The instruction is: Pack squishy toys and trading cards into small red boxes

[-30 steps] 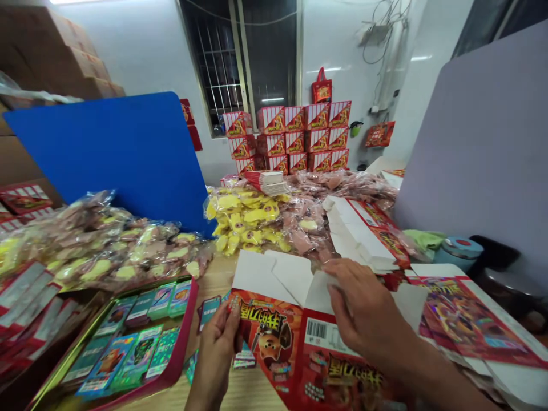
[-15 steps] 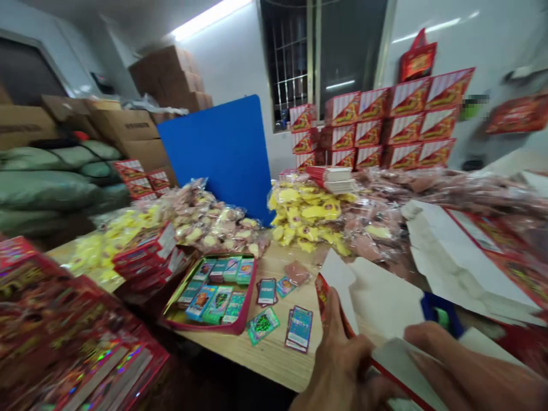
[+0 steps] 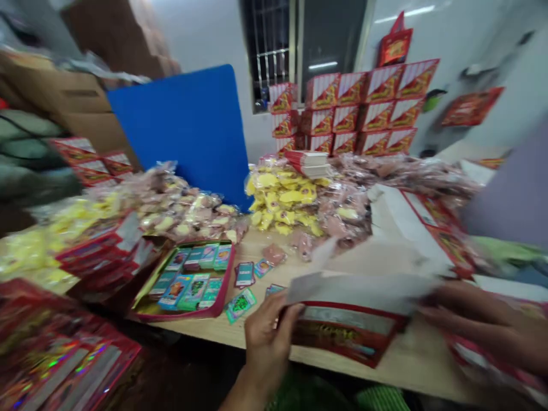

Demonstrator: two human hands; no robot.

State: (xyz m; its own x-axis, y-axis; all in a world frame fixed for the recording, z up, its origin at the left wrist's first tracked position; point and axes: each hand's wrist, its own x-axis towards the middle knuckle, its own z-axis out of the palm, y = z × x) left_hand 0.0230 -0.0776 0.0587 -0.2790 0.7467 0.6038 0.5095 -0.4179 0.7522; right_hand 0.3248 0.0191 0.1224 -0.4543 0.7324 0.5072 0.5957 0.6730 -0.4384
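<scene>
Red-printed cardboard with white flaps forms an open carton (image 3: 342,331) held out between two bare hands above the near edge of a wooden table (image 3: 252,242). The left hand (image 3: 269,328) rises from the bottom of the view on an upright forearm, its thumb in front and its fingers curled behind, pinching the carton's left end. The right hand (image 3: 471,314) comes in from the right edge, roughly level, fingers pointing left at the carton's right end; blur hides whether those fingers close on it or only touch it. The carton thus lies to the right of the left hand's pinch, its pale flaps raised and smeared by motion. Left of it, loose trading cards (image 3: 240,305) lie near a pink-rimmed tray (image 3: 222,294) of stacked cards; bagged yellow plush toys (image 3: 282,197) are heaped behind
</scene>
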